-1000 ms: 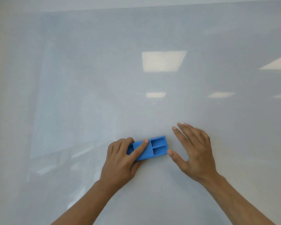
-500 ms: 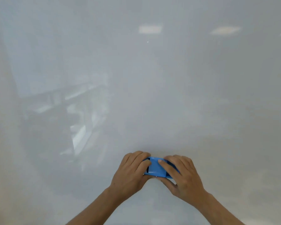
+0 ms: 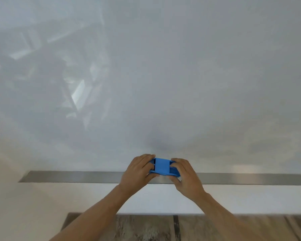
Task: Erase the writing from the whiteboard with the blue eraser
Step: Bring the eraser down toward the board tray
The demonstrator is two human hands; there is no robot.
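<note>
Both hands grip the eraser (image 3: 162,167), which sits at the bottom edge of the whiteboard (image 3: 163,75), just above the metal ledge (image 3: 76,176). The left hand (image 3: 137,173) curls its fingers round the eraser's left end, thumb underneath; the right hand (image 3: 186,174) does the same on the right end. The board above the eraser shows only blurred reflections. Below the ledge lies a white wall strip (image 3: 250,199), then wood-patterned floor (image 3: 146,228).

Office or classroom, likely; wall-mounted whiteboard (image 3: 181,84) with metal tray (image 3: 76,176); wood-look floor (image 3: 146,228) below
</note>
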